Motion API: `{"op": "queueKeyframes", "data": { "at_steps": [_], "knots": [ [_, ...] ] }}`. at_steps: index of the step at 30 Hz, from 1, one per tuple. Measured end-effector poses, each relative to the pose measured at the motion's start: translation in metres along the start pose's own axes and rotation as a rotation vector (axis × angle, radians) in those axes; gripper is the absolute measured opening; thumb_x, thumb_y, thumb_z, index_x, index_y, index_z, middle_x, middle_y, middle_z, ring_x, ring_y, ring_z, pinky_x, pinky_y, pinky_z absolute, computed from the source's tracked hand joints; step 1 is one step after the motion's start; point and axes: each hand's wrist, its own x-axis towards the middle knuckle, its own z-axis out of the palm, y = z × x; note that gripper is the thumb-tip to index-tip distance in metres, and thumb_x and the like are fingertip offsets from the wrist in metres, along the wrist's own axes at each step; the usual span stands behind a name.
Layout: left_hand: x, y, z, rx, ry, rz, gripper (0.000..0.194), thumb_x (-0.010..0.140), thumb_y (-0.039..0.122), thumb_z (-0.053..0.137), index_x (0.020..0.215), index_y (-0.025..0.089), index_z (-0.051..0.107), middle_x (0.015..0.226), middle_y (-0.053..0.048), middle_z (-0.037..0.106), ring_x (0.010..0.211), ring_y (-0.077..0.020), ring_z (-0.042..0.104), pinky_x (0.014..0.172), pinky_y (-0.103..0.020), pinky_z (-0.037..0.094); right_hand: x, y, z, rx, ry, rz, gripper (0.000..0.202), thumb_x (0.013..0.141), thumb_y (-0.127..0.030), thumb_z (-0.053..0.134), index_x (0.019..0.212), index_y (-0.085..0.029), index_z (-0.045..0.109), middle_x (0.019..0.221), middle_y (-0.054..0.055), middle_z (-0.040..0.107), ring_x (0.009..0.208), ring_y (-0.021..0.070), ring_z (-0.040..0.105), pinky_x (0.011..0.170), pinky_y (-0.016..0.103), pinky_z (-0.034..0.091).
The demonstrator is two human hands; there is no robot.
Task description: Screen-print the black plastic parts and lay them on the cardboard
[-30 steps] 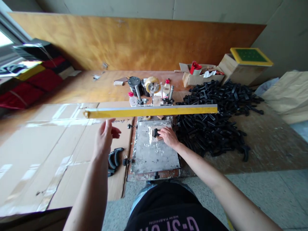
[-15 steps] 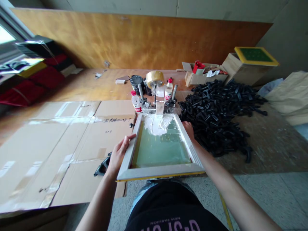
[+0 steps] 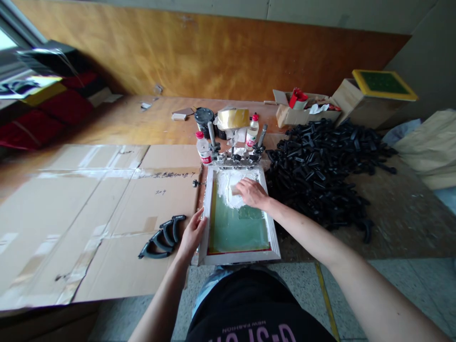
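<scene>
Clock face centred on screen frame (image 3: 239, 257); 12 = far side, away from wearer.

Obscured: right hand (image 3: 252, 192) covers part of pale block (image 3: 235, 190) and some white paste (image 3: 223, 181); block's full shape and lower edge not readable. Frame hides what lies beneath. Left hand (image 3: 194, 228) at 8–9 o'clock, against the side rail; fingers close together at the rail, any grip underneath cannot be told. Right fingers narrow, pinching the block in the paste toward 12. Far-left stack (image 3: 53, 104) blurred, cut off by picture edge.

Surroundings: clamp bar (image 3: 237, 164) across the 12 o'clock end. Beyond it, tape roll (image 3: 233, 118) and black can (image 3: 204, 118). Cardboard (image 3: 89, 190) at 9. Pile of black parts (image 3: 317, 171) at 2–3, just beside the frame, right forearm passing near. Open carton (image 3: 288, 116) at 1; yellow-edged green panel (image 3: 386, 84) farther out, 2, atop another box.

Counts: frame, 1; block, 1; red-capped bottles, 2, at 11 (image 3: 204, 149) and 1 (image 3: 252, 133); curved black pieces (image 3: 176, 229) on cardboard at 8–9, at least 3, overlapping; pile, uncountable.
</scene>
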Motion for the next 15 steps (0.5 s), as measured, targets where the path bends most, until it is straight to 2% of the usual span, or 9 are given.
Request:
{"op": "queueKeyframes", "data": {
  "at_steps": [2, 4, 7, 10, 13, 15],
  "knots": [
    [-0.001, 0.001, 0.001, -0.029, 0.011, -0.021, 0.063, 0.069, 0.049, 0.077, 0.124, 0.021, 0.066, 0.089, -0.006, 0.074, 0.083, -0.0241, 0.069, 0.071, -0.031, 0.056, -0.018, 0.001, -0.008, 0.039, -0.05, -0.163, 0.023, 0.08, -0.002, 0.05, 0.089, -0.017, 0.064, 0.094, 0.009, 0.066, 0.095, 0.0236, 0.056, 0.084, 0.034, 0.044],
    [-0.001, 0.001, 0.002, -0.049, 0.011, -0.04, 0.063, 0.068, 0.048, 0.077, 0.124, 0.02, 0.066, 0.089, -0.006, 0.074, 0.083, -0.0244, 0.069, 0.071, -0.031, 0.055, -0.022, 0.005, -0.018, 0.079, -0.091, -0.252, 0.021, 0.078, -0.003, 0.053, 0.087, -0.018, 0.065, 0.092, 0.007, 0.066, 0.092, 0.0226, 0.057, 0.084, 0.033, 0.043],
    [-0.001, 0.001, 0.0, -0.048, -0.014, -0.044, 0.066, 0.069, 0.049, 0.077, 0.127, 0.02, 0.064, 0.089, -0.007, 0.074, 0.08, -0.0234, 0.069, 0.07, -0.03, 0.055, -0.013, 0.011, -0.022, 0.123, -0.06, -0.207, 0.016, 0.081, -0.008, 0.056, 0.083, -0.02, 0.065, 0.087, 0.005, 0.065, 0.089, 0.0219, 0.056, 0.082, 0.033, 0.043],
    [0.001, -0.002, -0.002, -0.03, -0.048, -0.036, 0.072, 0.071, 0.054, 0.075, 0.133, 0.021, 0.06, 0.088, -0.007, 0.074, 0.076, -0.0218, 0.068, 0.066, -0.029, 0.054, -0.014, 0.008, -0.008, 0.099, 0.052, -0.133, 0.019, 0.084, -0.007, 0.052, 0.088, -0.018, 0.066, 0.094, 0.008, 0.065, 0.095, 0.0234, 0.055, 0.085, 0.035, 0.043],
    [0.002, -0.004, -0.003, -0.011, -0.07, -0.013, 0.075, 0.072, 0.057, 0.073, 0.137, 0.022, 0.057, 0.089, -0.006, 0.074, 0.074, -0.0203, 0.068, 0.064, -0.028, 0.053, -0.029, 0.002, 0.002, 0.098, 0.076, -0.202, 0.022, 0.087, -0.007, 0.05, 0.095, -0.017, 0.067, 0.101, 0.01, 0.066, 0.099, 0.0235, 0.055, 0.089, 0.037, 0.044],
    [0.001, -0.001, -0.004, 0.001, -0.072, -0.009, 0.075, 0.073, 0.057, 0.072, 0.138, 0.023, 0.056, 0.088, -0.006, 0.074, 0.072, -0.0196, 0.068, 0.063, -0.027, 0.052, -0.031, 0.002, -0.001, 0.119, 0.081, -0.208, 0.018, 0.089, -0.012, 0.053, 0.097, -0.018, 0.068, 0.1, 0.009, 0.067, 0.097, 0.0231, 0.057, 0.089, 0.036, 0.045]
  ]
}}
